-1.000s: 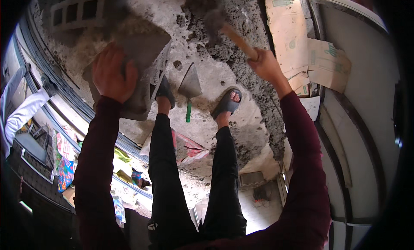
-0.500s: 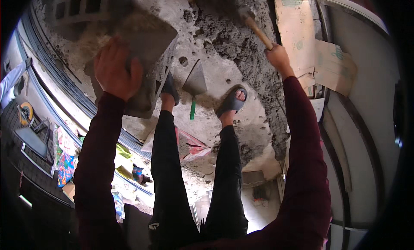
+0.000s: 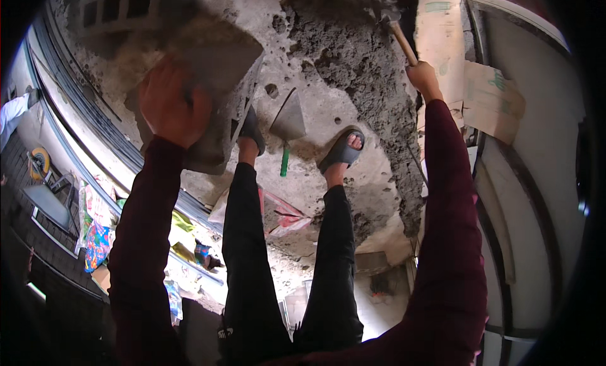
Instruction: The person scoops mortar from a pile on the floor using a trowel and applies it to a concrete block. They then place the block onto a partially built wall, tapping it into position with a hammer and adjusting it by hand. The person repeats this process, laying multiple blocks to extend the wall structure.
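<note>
My left hand grips the near edge of a grey concrete block held tilted above the rough floor. My right hand is stretched far forward, closed around the wooden handle of a hammer whose head sits near the top of the view over a heap of dark grey mortar. A trowel with a green handle lies on the floor between my two feet in dark slippers.
Another hollow concrete block lies at the top left. Flattened cardboard lies to the right of the mortar. A curved metal rail runs along the left, with colourful cloth below it. A pale wall rises on the right.
My right hand has swung the hammer from the middle toward the top right, farther from me. The block in my left hand has stayed about where it was.
</note>
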`<state>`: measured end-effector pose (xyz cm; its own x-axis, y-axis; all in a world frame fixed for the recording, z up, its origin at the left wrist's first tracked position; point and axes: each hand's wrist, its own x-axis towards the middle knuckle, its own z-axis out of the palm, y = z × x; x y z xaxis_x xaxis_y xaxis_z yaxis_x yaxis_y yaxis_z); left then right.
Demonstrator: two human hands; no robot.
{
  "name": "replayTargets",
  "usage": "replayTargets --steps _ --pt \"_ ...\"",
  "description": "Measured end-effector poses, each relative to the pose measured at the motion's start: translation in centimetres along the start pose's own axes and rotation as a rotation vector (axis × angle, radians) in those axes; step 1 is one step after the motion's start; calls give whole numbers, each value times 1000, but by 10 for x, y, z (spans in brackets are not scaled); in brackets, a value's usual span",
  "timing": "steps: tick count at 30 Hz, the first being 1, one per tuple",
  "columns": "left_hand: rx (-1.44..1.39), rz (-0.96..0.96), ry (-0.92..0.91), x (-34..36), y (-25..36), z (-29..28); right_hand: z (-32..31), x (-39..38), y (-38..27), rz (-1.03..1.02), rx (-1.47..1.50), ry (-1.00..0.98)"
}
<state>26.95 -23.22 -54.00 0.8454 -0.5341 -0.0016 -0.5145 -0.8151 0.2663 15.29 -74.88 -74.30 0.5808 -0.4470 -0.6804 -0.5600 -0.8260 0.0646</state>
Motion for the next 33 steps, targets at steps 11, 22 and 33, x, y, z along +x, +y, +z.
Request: replayTargets --steps 11,22,33 --pt "6 15 -18 -6 -1 -4 -61 -154 -113 -662 406 -70" --pt "18 46 31 -10 -3 5 42 -94 12 -8 135 -103" --pt "-31 49 36 -4 -7 9 -9 -90 -20 -511 261 69"
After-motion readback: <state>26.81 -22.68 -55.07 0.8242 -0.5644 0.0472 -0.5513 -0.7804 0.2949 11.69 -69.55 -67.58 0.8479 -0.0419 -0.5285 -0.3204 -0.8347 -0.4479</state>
